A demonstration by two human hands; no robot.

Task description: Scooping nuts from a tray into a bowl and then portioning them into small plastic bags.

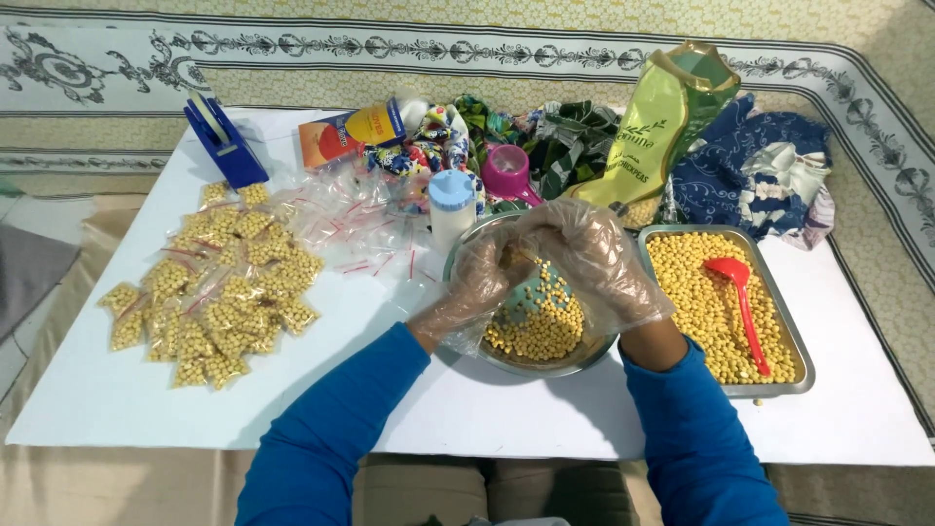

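Note:
My left hand [477,282] and my right hand [589,263], both in clear plastic gloves, meet over a round metal bowl [545,362] of yellow chickpeas. The fingers pinch together at something small between them; it looks like a small clear bag, but the gloves blur it. A teal scoop-like piece [534,297] lies in the bowl among the chickpeas. To the right, a rectangular metal tray [794,375] holds more chickpeas and a red spoon [742,307].
A pile of several filled small bags [219,292] lies on the white table [127,399] at the left. Empty clear bags [355,219], a blue tape dispenser [224,141], a white bottle [452,209], a pink cup [508,173], a green chickpea pouch [657,127] and patterned cloth stand behind.

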